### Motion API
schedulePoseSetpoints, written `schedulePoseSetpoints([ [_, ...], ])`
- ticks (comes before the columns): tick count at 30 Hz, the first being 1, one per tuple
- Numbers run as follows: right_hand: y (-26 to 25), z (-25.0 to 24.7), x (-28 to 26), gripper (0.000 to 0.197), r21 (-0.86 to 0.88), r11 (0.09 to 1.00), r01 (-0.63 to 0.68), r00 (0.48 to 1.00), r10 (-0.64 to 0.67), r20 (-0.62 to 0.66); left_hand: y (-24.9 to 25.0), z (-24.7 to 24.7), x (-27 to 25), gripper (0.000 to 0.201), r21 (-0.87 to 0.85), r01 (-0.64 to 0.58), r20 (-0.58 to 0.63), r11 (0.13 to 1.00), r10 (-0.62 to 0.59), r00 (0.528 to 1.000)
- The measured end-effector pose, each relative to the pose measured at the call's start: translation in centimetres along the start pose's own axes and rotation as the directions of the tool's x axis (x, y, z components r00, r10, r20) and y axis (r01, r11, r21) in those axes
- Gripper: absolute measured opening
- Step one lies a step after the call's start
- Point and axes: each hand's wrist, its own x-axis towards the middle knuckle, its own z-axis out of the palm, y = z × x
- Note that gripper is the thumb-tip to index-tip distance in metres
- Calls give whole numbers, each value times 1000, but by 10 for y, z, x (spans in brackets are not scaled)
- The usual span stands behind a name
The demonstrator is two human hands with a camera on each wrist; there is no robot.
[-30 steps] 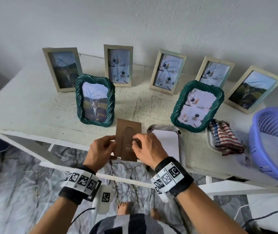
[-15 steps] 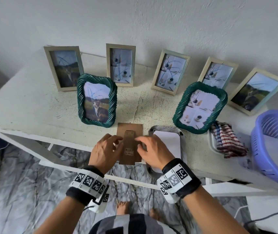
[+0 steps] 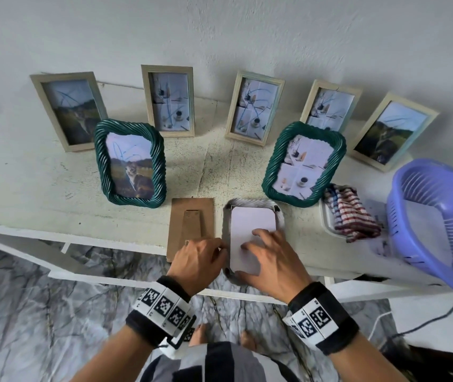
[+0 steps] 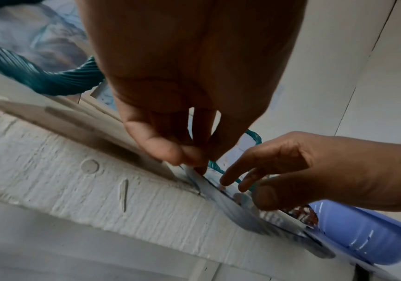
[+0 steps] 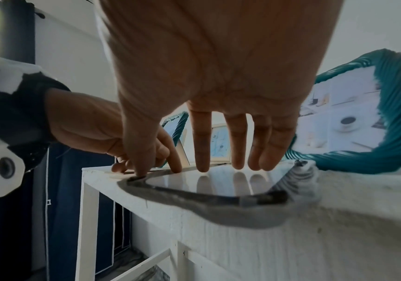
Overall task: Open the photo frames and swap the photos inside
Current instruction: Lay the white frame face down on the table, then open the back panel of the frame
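A grey frame [image 3: 226,216] lies face down at the table's front edge, with a white photo back [image 3: 251,223] showing in its opening. My right hand [image 3: 252,241] rests on that sheet with straight, spread fingers [image 5: 202,152]. My left hand [image 3: 221,248] is at the sheet's left edge, where thumb and fingertips [image 4: 168,152] pinch it. The brown cardboard backing [image 3: 192,221] lies flat just left of the frame, and neither hand holds it. In the right wrist view the glossy sheet [image 5: 218,182] mirrors my fingertips inside the grey frame [image 5: 206,207].
Two green twisted frames [image 3: 130,164] [image 3: 305,164] stand behind the work spot. Several wooden frames [image 3: 168,100] lean along the wall. A striped cloth [image 3: 349,213] lies on a white tray, and a purple basket [image 3: 440,216] sits at the right. The table's front edge [image 3: 82,244] is close.
The brown backing, held up in both hands before, now lies on the table. Both hands have moved right onto the face-down grey frame and its white sheet.
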Motion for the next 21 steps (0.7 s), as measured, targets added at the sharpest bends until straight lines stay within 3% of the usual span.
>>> schedulePoseSetpoints([
  [4,1,3,-2,69,-32,999,18,999,-17,41,3,0,-3,24,6,-3,44,1000,3,999],
  [8,3,3,-1,60,-61,998,32,998,-28,60,4,0,-2,31,-36,4,66,999,-2,998],
  [16,-3,-1,-6,60,-58,998,39,998,-36,53,6,-2,-3,21,-80,-16,41,997,19,999],
  [21,-3,-1,-6,37,-14,998,58,998,-58,-13,2,2,-4,16,-118,-19,7,993,20,1000],
])
